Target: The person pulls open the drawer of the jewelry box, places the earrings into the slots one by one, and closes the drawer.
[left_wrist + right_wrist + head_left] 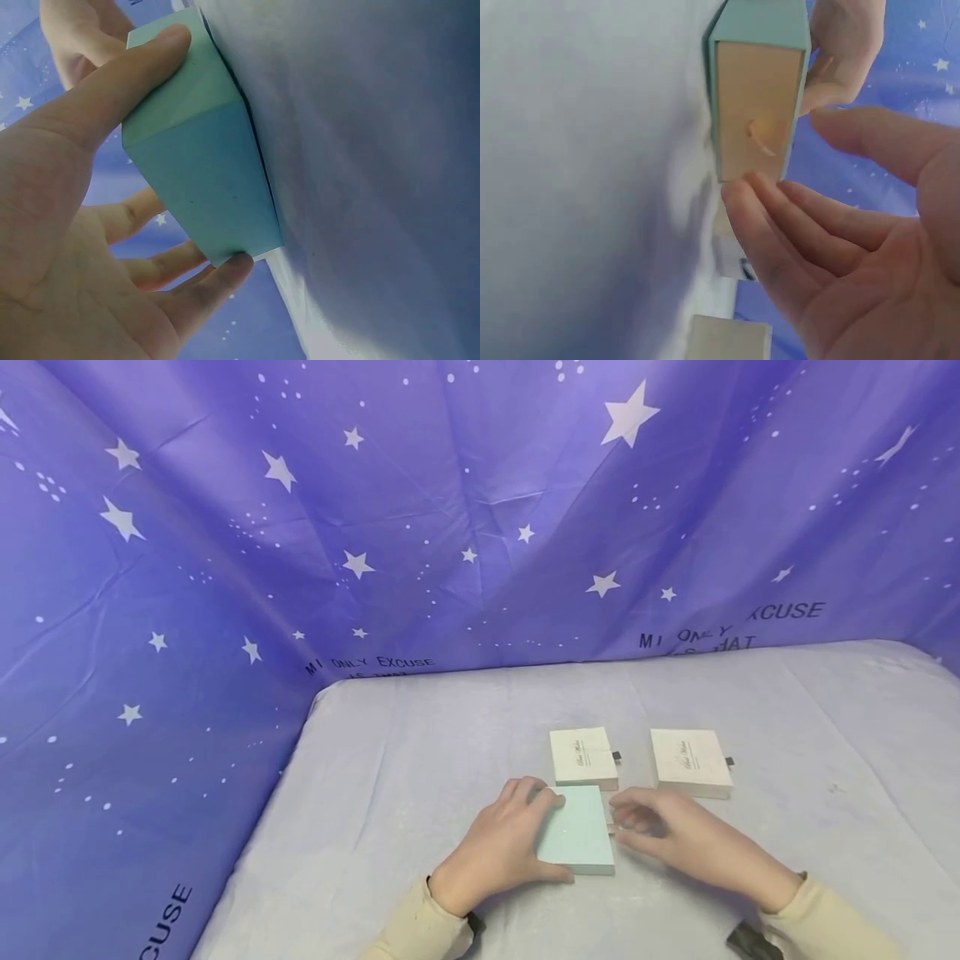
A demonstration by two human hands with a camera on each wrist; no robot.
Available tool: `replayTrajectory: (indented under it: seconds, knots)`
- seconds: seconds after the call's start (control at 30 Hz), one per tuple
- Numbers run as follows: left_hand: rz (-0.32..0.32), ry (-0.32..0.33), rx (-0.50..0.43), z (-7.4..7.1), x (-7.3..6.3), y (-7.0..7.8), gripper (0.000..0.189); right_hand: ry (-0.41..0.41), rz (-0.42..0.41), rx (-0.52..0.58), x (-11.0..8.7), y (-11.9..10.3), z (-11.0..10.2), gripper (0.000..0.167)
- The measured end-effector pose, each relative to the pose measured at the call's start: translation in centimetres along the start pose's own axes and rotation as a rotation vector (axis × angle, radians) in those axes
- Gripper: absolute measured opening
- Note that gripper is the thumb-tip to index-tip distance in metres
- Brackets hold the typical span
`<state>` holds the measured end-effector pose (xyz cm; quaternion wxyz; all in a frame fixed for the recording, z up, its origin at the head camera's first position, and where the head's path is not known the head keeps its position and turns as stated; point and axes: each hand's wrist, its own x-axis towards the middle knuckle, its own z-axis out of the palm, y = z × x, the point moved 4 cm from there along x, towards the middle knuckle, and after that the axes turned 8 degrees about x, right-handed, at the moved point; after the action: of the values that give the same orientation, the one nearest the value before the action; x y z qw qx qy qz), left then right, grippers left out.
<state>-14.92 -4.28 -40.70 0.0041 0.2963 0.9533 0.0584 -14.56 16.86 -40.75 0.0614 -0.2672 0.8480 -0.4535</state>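
Observation:
A mint-green drawer box [577,831] lies flat on the cloth-covered table. My left hand [504,835] grips it from the left, with the thumb along the near side and fingers at the far side. At the box's right end, the right wrist view shows a peach drawer front [739,90] with a small ribbon pull [761,139]. Just off that end is my right hand [686,835], fingers loosely bent and thumb apart, nothing held between them. The drawer sits within its sleeve in that view.
Two cream boxes with dark print and black tabs stand behind the mint one: a left box [583,753] and a right box [688,758]. A purple star-printed curtain [420,518] hangs along the back and left edges of the pale table [420,735].

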Motion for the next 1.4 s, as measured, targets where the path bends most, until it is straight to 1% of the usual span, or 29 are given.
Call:
replayTrajectory:
  seconds: [0.13,0.3,0.47,0.7,0.87,0.93,1.07,1.2,1.3,1.4]
  knots:
    - [0.007,0.017,0.000,0.0,-0.1,0.0,0.082,-0.043,0.006,0.067,0.2,0.7,0.2,0.018]
    - [0.008,0.019,0.002,0.0,-0.1,0.1,0.081,-0.067,0.003,0.090,0.3,1.2,0.4,0.012]
    - [0.010,0.020,0.012,0.0,0.0,0.2,0.082,-0.077,-0.005,0.112,0.4,1.3,0.6,0.011]
    - [0.018,0.034,0.035,0.1,0.0,0.5,0.081,-0.093,0.030,0.107,0.5,1.7,0.7,0.011]
    - [0.019,0.043,0.050,0.1,-0.1,0.5,0.080,-0.119,0.029,0.188,0.6,2.2,0.7,0.014]
    - [0.015,0.039,0.049,0.1,-0.1,0.4,0.080,-0.115,0.027,0.205,0.6,2.5,0.6,0.014]
    - [0.008,0.027,0.048,0.3,-0.1,0.4,0.081,-0.091,0.013,0.184,0.5,2.9,0.3,0.011]
    - [0.003,0.021,0.054,0.3,-0.1,0.4,0.082,-0.095,0.041,0.167,0.3,3.1,-0.2,0.011]
    - [0.004,0.024,0.063,0.3,-0.1,0.4,0.082,-0.081,0.073,0.080,0.1,3.3,-0.8,0.009]
    - [0.008,0.030,0.077,0.2,-0.2,0.4,0.082,-0.065,0.080,-0.020,-0.1,3.2,-1.4,0.010]
